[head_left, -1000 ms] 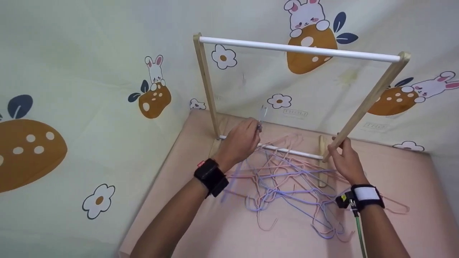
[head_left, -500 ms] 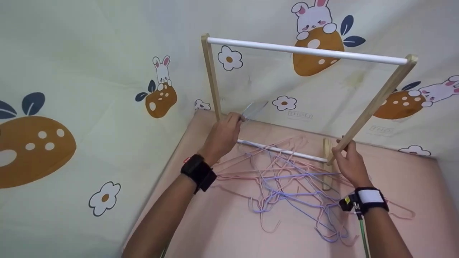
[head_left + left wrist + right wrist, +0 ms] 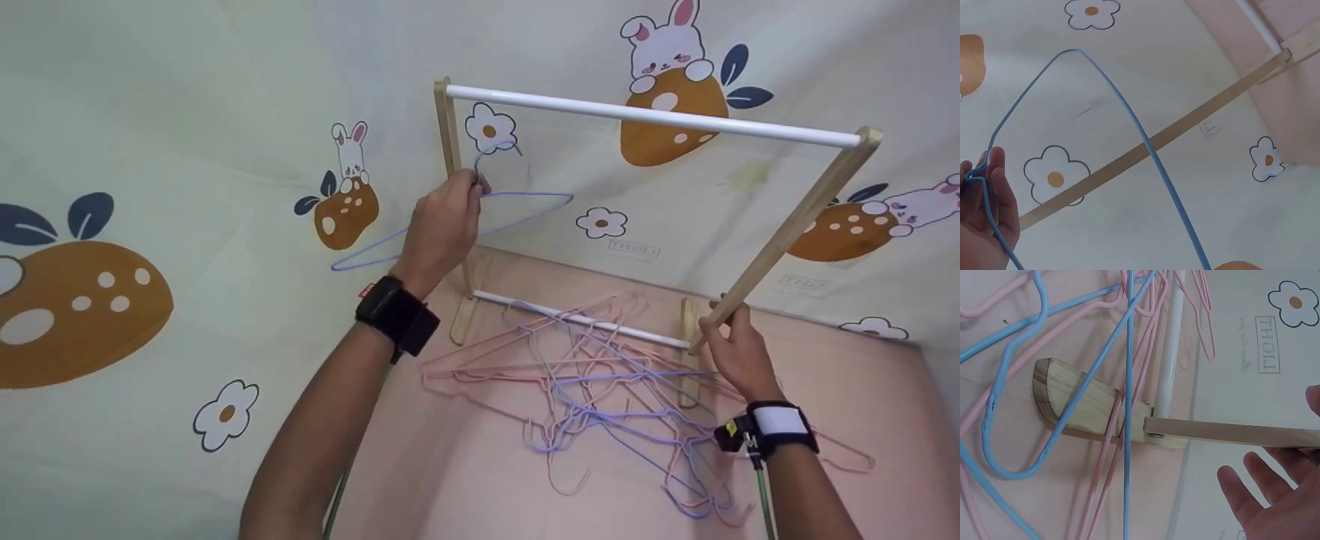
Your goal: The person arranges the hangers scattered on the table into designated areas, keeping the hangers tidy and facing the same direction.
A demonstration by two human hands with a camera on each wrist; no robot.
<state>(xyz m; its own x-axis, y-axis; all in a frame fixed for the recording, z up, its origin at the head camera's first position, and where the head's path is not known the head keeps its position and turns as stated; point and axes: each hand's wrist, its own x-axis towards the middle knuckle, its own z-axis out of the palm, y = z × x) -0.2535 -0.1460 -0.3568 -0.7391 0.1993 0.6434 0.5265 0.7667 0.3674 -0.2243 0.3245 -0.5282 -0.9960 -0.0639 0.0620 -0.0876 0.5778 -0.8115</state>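
As the left forearm (image 3: pixel 322 420) slants toward one o'clock, the left hand (image 3: pixel 441 234) pinches a blue hanger (image 3: pixel 1167 183) at the clothes rack's (image 3: pixel 652 116) nine-o'clock side; well apart, the right hand (image 3: pixel 742 356) grips its wooden post (image 3: pixel 797 225) at five o'clock.

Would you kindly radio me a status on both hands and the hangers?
Left hand holding thin blue hook-topped hanger, not yet on white top rod. Right hand around pale wooden upright. Tangled pink and blue hangers heaped by white lower rod.
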